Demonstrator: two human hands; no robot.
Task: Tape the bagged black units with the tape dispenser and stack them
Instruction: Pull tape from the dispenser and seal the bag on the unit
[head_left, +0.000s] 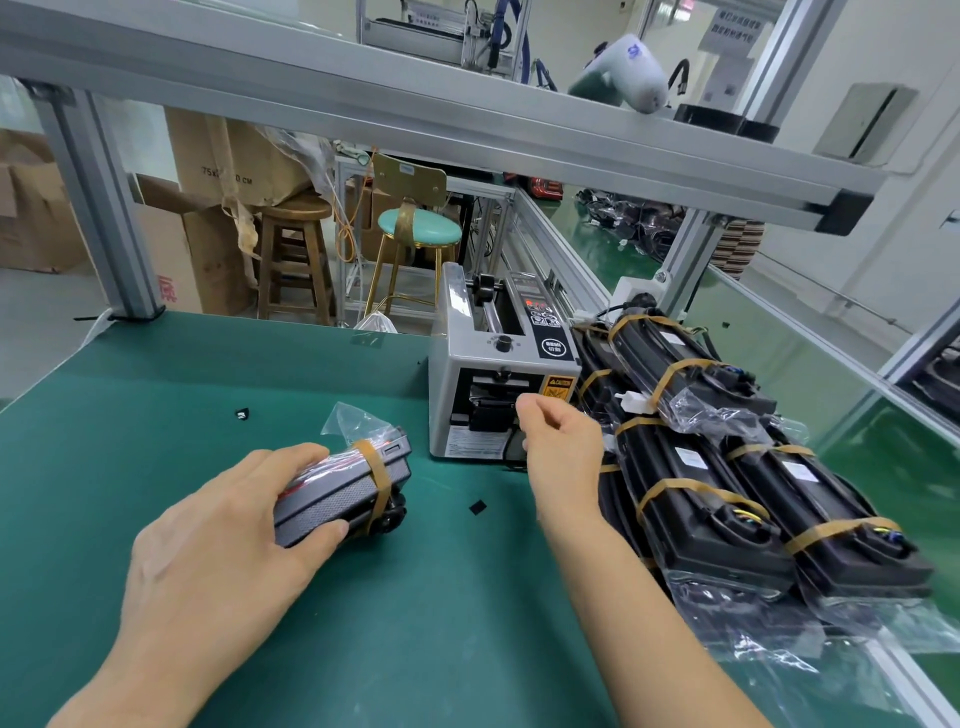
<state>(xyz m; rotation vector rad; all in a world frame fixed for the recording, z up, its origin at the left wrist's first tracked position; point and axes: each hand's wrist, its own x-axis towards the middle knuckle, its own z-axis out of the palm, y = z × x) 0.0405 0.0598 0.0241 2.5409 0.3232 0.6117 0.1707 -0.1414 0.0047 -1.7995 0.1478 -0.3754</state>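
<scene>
A bagged black unit (353, 483) lies on the green table mat (156, 415), with one brown tape band around its far end. My left hand (234, 525) grips its near end, thumb on the side and fingers over the top. The grey tape dispenser (498, 374) stands just behind and to the right. My right hand (556, 441) is at the dispenser's front outlet, fingers curled in a pinch; whether it holds tape I cannot tell. A stack of taped bagged units (727, 483) lies to the right of the dispenser.
Small black scraps (478, 506) lie on the mat. An aluminium frame post (98, 208) and crossbeam (415, 104) border the bench. Stools and cardboard boxes stand behind it. A conveyor rail (831, 353) runs along the right side.
</scene>
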